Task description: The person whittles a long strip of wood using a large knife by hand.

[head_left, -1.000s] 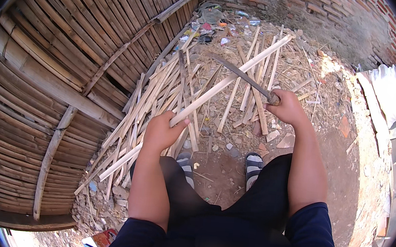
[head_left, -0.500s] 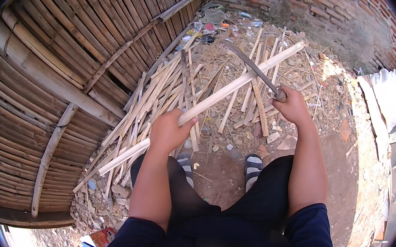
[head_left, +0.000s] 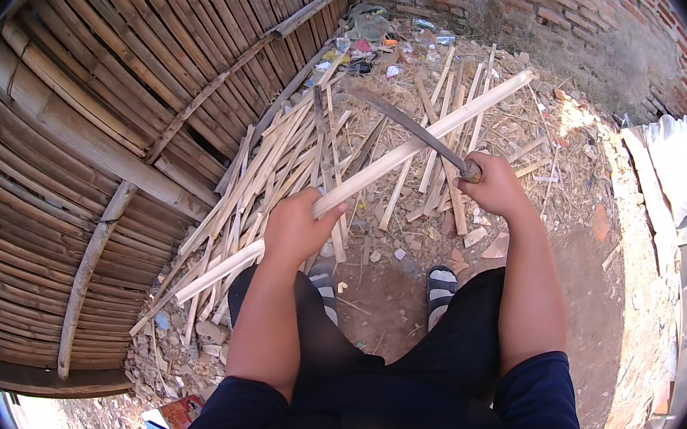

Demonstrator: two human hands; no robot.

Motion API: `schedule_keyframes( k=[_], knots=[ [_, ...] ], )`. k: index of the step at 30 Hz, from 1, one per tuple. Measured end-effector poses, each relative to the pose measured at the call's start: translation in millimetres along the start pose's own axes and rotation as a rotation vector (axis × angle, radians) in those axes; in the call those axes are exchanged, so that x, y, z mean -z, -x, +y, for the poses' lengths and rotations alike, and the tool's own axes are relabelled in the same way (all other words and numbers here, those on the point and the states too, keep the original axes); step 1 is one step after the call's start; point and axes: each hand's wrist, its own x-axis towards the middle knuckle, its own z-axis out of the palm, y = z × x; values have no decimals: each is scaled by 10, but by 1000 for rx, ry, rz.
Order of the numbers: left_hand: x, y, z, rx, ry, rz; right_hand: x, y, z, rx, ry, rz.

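My left hand (head_left: 299, 226) is wrapped round a long pale strip of split bamboo (head_left: 395, 157). The strip slants from beside my left knee up to the far right. My right hand (head_left: 493, 186) grips the short handle of a machete (head_left: 421, 132) with a dark, slightly curved blade. This blade crosses over the strip beyond my left hand, its tip pointing to the far left. Whether the edge touches the strip, I cannot tell.
Several split bamboo strips (head_left: 255, 180) lie heaped along the slatted bamboo wall (head_left: 122, 91) at left. Rubble and litter cover the ground up to the brick wall (head_left: 549, 14). A white sack (head_left: 680, 162) sits at the right. My sandalled feet (head_left: 440, 292) are on the dirt.
My right hand has shifted slightly left and nearer to me with the machete, whose blade now slides lower along the strip and lies flatter. My left hand has hardly moved.
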Motion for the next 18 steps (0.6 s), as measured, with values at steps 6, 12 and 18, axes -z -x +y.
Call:
schedule_keyframes(
  k=[6, 12, 18],
  knots=[
    [1, -16, 57, -16, -45, 5, -17, 37, 6, -64, 20, -4],
    [-2, 14, 34, -24, -15, -13, -224, 87, -388, 171, 119, -210],
    [28, -7, 48, 17, 18, 27, -42, -47, 25, -65, -42, 59]
  ],
)
